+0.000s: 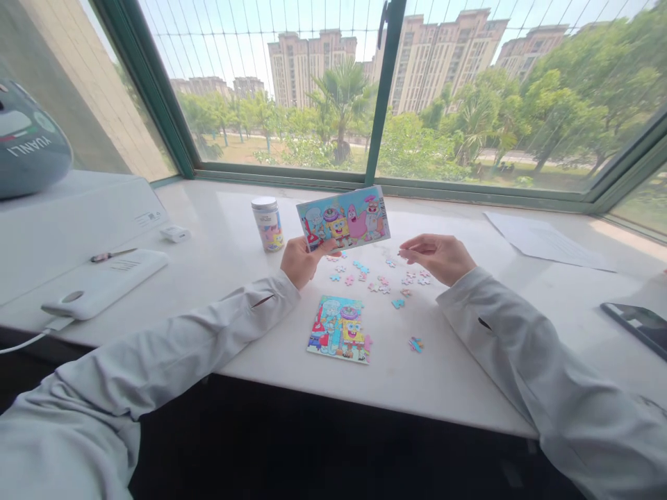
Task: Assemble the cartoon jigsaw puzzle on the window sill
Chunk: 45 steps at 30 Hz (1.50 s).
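Observation:
My left hand (301,260) is closed on the lower left corner of a colourful cartoon picture card (344,219) and holds it upright above the sill. My right hand (438,255) hovers to the card's right with its fingers pinched on a small puzzle piece (402,253). Several loose puzzle pieces (380,281) lie scattered on the white sill (458,361) below both hands. A partly assembled puzzle (340,338) lies flat nearer to me, with one stray piece (415,344) to its right.
A small round puzzle tin (267,223) stands left of the card. A white power bank with a cable (104,282), a pen (112,255) and a small white case (175,234) lie at the left. Paper sheets (547,242) and a dark phone (638,325) lie at the right.

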Available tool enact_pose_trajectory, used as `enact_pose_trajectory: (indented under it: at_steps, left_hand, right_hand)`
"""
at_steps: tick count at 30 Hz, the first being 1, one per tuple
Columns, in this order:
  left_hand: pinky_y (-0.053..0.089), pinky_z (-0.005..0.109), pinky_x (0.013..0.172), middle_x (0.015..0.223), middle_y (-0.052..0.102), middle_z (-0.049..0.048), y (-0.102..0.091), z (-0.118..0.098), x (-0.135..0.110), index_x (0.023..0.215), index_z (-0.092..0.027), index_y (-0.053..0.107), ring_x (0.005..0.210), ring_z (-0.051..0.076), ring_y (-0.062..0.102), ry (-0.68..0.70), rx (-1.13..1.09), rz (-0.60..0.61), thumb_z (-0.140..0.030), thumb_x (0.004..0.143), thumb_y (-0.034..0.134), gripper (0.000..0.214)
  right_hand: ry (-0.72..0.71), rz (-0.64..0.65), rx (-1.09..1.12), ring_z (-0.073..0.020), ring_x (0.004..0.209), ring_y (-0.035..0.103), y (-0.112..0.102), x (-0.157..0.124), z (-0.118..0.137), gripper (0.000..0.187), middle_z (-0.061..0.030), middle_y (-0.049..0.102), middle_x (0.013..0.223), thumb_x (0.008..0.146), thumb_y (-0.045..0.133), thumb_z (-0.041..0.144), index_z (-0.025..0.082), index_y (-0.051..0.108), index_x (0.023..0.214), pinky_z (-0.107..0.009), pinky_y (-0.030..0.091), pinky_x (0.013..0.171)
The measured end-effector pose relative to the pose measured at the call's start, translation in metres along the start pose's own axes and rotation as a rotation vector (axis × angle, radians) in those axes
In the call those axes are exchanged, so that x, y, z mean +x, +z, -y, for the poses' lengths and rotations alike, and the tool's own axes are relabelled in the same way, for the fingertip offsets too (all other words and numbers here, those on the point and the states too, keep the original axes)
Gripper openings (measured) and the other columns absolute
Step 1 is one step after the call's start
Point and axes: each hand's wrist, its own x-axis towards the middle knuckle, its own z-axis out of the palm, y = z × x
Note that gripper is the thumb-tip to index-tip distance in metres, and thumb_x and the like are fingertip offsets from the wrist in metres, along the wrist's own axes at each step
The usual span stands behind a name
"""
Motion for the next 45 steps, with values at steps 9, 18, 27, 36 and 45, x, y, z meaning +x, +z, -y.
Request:
enact_pose_trajectory:
  at_steps: [9,18,27,36,45]
  left_hand:
    - [0.024,0.022,0.031,0.073,0.074,0.0094,-0.003,0.005,0.002,0.082,-0.011,0.073,0.03,0.005,0.039,0.032,-0.025,0.013,-0.046,0.075,0.069,0.036]
    - [0.041,0.022,0.043,0.081,0.075,0.0098,-0.002,0.002,0.001,0.089,-0.012,0.076,0.058,0.017,0.067,0.06,-0.045,0.015,-0.046,0.074,0.069,0.037]
    - [0.048,0.025,0.052,0.076,0.075,0.0083,-0.003,0.006,0.003,0.088,-0.012,0.076,0.069,0.021,0.069,0.074,-0.029,0.0,-0.043,0.074,0.07,0.034]
    - [0.052,0.029,0.061,0.075,0.075,0.0075,-0.003,0.005,0.004,0.092,-0.013,0.076,0.072,0.023,0.071,0.093,-0.038,0.002,-0.042,0.074,0.07,0.034]
    - [0.053,0.032,0.071,0.089,0.076,0.0092,-0.004,0.02,0.011,0.099,-0.014,0.076,0.085,0.026,0.072,0.145,-0.034,0.004,-0.045,0.075,0.07,0.04]
  right_hand:
    - [0.246,0.285,0.294,-0.0209,0.077,0.069,0.021,-0.106,0.061,0.034,-0.0061,0.074,0.082,0.064,0.078,0.05,0.02,0.072,0.079,-0.032,0.053,0.071]
    - [0.433,0.493,0.077,-0.0068,0.043,0.041,0.039,-0.122,0.068,0.035,0.0004,0.059,0.055,0.072,0.07,0.05,0.016,0.075,0.08,-0.023,0.034,0.042]
    - [0.478,0.5,0.1,-0.0063,0.042,0.046,0.043,-0.117,0.062,0.031,-0.0019,0.067,0.065,0.07,0.073,0.044,0.015,0.074,0.08,-0.021,0.038,0.04]
    - [0.474,0.51,0.075,-0.0055,0.042,0.043,0.044,-0.114,0.061,0.038,-0.003,0.069,0.066,0.062,0.079,0.048,0.015,0.074,0.081,-0.019,0.034,0.036]
    - [0.47,0.487,-0.03,-0.0051,0.039,0.043,0.045,-0.113,0.066,0.035,-0.0004,0.067,0.058,0.063,0.08,0.045,0.016,0.063,0.073,-0.018,0.033,0.036]
